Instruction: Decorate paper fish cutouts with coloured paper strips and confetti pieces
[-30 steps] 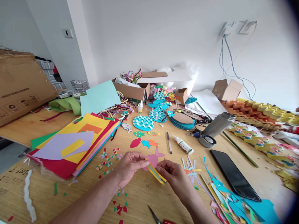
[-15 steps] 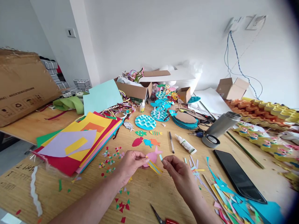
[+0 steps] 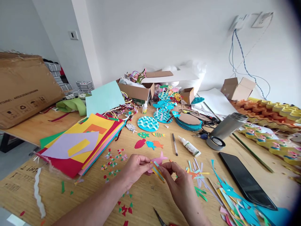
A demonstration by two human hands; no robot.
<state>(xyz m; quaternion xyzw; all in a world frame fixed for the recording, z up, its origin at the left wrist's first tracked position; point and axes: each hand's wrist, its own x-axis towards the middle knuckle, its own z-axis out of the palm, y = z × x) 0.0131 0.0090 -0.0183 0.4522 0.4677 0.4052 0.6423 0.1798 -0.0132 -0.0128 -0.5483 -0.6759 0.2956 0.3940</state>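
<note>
A pink paper fish [image 3: 159, 160] is pinched at its left side by my left hand [image 3: 138, 168], tail pointing up and away. Yellow and pale strips [image 3: 158, 174] slant across its lower part from the left fingertips. My right hand [image 3: 177, 177] is closed on a narrow light blue paper strip [image 3: 156, 163], whose end lies against the fish near the left thumb. Behind the fish lie flat paper fish: a dark red one [image 3: 139, 143], a blue one [image 3: 150, 144], an orange one [image 3: 158, 144] and others. The fingers partly cover the pink fish.
Scissors [image 3: 160, 217] lie at the near edge. A glue bottle [image 3: 190, 146], pen [image 3: 175, 144], phone [image 3: 246, 180] and metal flask [image 3: 229, 127] are to the right, with paper scraps [image 3: 244, 210]. Stacked coloured paper [image 3: 77, 141] is left; small confetti pieces [image 3: 113, 161] lie nearby.
My right hand has brought the light blue strip leftward onto the pink fish; before, it was held apart from it. The view has shifted slightly, showing more paper strips beside my right hand.
</note>
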